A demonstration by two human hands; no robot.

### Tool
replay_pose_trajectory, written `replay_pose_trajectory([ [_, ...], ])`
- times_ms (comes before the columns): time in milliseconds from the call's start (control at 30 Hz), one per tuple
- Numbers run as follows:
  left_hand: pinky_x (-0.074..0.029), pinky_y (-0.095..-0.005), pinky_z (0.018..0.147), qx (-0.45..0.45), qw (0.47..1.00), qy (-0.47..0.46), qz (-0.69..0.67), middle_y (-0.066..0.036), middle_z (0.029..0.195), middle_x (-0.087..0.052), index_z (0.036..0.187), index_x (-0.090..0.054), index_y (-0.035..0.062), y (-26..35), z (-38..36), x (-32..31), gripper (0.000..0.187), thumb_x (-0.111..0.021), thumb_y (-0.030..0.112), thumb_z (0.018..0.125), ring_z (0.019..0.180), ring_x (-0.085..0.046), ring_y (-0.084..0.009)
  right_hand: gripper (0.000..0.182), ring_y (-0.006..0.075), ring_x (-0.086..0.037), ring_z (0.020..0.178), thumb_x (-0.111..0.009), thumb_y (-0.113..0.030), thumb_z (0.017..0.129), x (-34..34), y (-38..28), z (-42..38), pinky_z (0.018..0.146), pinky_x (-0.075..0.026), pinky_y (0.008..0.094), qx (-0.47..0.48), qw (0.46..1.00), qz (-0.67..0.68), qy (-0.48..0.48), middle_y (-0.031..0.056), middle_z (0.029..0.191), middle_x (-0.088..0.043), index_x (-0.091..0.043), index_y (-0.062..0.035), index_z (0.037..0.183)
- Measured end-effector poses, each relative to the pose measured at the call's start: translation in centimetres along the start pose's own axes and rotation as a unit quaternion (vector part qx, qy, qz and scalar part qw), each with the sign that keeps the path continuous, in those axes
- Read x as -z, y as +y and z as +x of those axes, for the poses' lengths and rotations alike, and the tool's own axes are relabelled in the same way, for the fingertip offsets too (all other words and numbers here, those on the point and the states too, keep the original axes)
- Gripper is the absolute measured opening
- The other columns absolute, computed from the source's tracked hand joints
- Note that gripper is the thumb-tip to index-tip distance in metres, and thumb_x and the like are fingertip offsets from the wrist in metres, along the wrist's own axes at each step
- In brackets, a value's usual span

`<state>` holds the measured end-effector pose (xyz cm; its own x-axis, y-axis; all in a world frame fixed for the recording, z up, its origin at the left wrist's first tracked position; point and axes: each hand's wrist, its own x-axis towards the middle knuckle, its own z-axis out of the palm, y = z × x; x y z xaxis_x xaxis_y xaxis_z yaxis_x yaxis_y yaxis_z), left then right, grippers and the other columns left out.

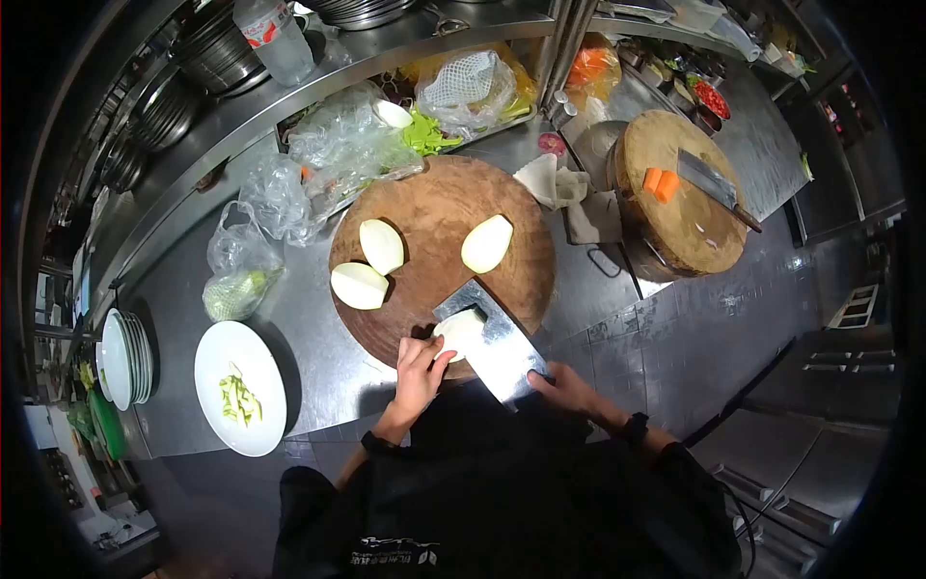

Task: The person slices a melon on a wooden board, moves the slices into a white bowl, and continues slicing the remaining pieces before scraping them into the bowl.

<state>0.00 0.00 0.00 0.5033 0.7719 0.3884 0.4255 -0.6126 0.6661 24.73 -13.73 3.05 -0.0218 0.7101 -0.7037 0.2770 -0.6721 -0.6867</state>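
Note:
On the round wooden chopping block (434, 212), my left hand (421, 372) grips a pale, peeled vegetable piece (457, 337) near the front edge. My right hand (564, 389) is closed around the handle of a cleaver (503, 349). The wide blade slants across the block's front edge and lies against the right side of that piece, hiding part of it. Farther back, a similar pale piece (487, 244) lies alone on the right. Two more, an upper pale piece (382, 247) and a lower pale piece (359, 287), lie together on the left.
A white oval plate (214, 386) with green strips stands at left, near stacked plates (135, 357). Plastic bags (280, 198) and leafy greens (424, 133) lie behind the block. At right, a second chopping block (675, 232) bears carrot pieces (661, 183) and another cleaver (707, 178).

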Motion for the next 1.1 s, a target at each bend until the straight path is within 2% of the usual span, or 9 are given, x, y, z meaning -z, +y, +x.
replay_pose_trajectory([
  [167, -0.045, -0.0355, 0.071, -0.01, 0.999, 0.032, -0.003, -0.011, 0.086, -0.062, 0.093, -0.067, -0.004, -0.2, -0.2, -0.7, 0.026, -0.076, 0.009, 0.073, 0.079, -0.053, -0.0289, 0.043, 0.0212, -0.059, 0.091, -0.049, -0.034, 0.096, -0.1, -1.0, -0.1, 0.084, -0.045, 0.035, 0.059, 0.998, 0.014, 0.02, 0.0163, 0.094, -0.065, -0.058, 0.0067, 0.105],
  [300, -0.045, -0.0353, 0.071, -0.006, 0.999, 0.034, -0.002, -0.011, 0.087, -0.063, 0.093, -0.068, -0.0038, -0.3, -1.0, -0.5, 0.024, -0.076, 0.008, 0.074, 0.079, -0.054, -0.0285, 0.041, 0.0208, -0.059, 0.092, -0.049, -0.033, 0.096, -0.1, -0.3, 0.0, 0.084, -0.044, 0.035, 0.061, 0.998, 0.008, 0.017, 0.0165, 0.095, -0.065, -0.058, 0.0065, 0.105],
  [400, -0.046, -0.0351, 0.072, -0.016, 0.999, 0.036, -0.017, -0.011, 0.088, -0.063, 0.093, -0.068, -0.0036, -0.4, -1.1, -0.3, 0.021, -0.074, 0.006, 0.076, 0.081, -0.055, -0.0282, 0.04, 0.021, -0.059, 0.092, -0.048, -0.031, 0.096, -0.2, -0.4, 0.6, 0.085, -0.044, 0.0351, 0.027, 1.0, -0.012, 0.004, 0.0158, 0.096, -0.065, -0.057, 0.0063, 0.106],
  [467, -0.046, -0.0351, 0.072, -0.011, 0.999, 0.035, -0.016, -0.011, 0.088, -0.063, 0.093, -0.068, -0.0037, -0.3, -1.2, -0.2, 0.02, -0.073, 0.006, 0.076, 0.081, -0.055, -0.0283, 0.039, 0.0213, -0.06, 0.09, -0.05, -0.031, 0.095, -0.6, -1.1, 0.7, 0.083, -0.045, 0.0354, 0.095, 0.995, 0.016, 0.007, 0.0161, 0.093, -0.065, -0.057, 0.0063, 0.106],
  [500, -0.046, -0.0352, 0.072, -0.007, 0.999, 0.033, -0.017, -0.011, 0.088, -0.063, 0.093, -0.068, -0.0038, -0.3, -1.3, -0.2, 0.02, -0.073, 0.006, 0.076, 0.081, -0.055, -0.0284, 0.039, 0.0213, -0.06, 0.09, -0.05, -0.031, 0.095, -0.7, -1.1, 0.8, 0.083, -0.045, 0.0354, 0.094, 0.995, 0.017, 0.006, 0.0161, 0.093, -0.065, -0.057, 0.0063, 0.106],
  [767, -0.045, -0.0364, 0.071, -0.01, 0.999, 0.025, -0.036, -0.011, 0.082, -0.059, 0.093, -0.067, -0.0035, -0.5, -1.9, 0.1, 0.018, -0.071, 0.003, 0.077, 0.082, -0.054, -0.0289, 0.042, 0.034, -0.063, 0.091, -0.05, -0.032, 0.095, -0.8, -0.7, 1.5, 0.082, -0.046, 0.0384, 0.097, 0.993, -0.064, 0.032, 0.0257, 0.096, -0.064, -0.058, 0.007, 0.106],
  [900, -0.042, -0.037, 0.073, -0.008, 0.999, 0.029, -0.034, -0.009, 0.08, -0.058, 0.092, -0.067, -0.0015, -0.7, -1.9, 0.1, 0.017, -0.071, 0.005, 0.076, 0.082, -0.053, -0.0284, 0.042, 0.0332, -0.063, 0.09, -0.05, -0.033, 0.095, -1.2, -1.9, 2.3, 0.081, -0.046, 0.0389, 0.107, 0.992, -0.059, 0.015, 0.0257, 0.096, -0.064, -0.058, 0.007, 0.105],
  [967, -0.041, -0.037, 0.075, -0.014, 0.999, 0.03, -0.026, -0.009, 0.08, -0.058, 0.091, -0.068, -0.0002, -0.6, -1.7, 0.3, 0.016, -0.072, 0.006, 0.076, 0.083, -0.053, -0.028, 0.042, 0.0333, -0.063, 0.089, -0.05, -0.033, 0.095, -1.2, -2.8, 1.6, 0.079, -0.046, 0.0397, 0.093, 0.996, -0.012, 0.003, 0.0262, 0.095, -0.064, -0.057, 0.0076, 0.103],
  [1100, -0.037, -0.0376, 0.077, -0.023, 0.999, 0.018, -0.016, -0.007, 0.08, -0.058, 0.086, -0.067, 0.0035, -0.9, -1.9, 0.4, 0.012, -0.072, 0.008, 0.077, 0.084, -0.053, -0.0272, 0.04, 0.0347, -0.063, 0.09, -0.05, -0.031, 0.095, -1.3, -2.2, 2.3, 0.078, -0.046, 0.0404, 0.08, 0.996, -0.037, -0.001, 0.0261, 0.094, -0.063, -0.057, 0.0073, 0.102],
])
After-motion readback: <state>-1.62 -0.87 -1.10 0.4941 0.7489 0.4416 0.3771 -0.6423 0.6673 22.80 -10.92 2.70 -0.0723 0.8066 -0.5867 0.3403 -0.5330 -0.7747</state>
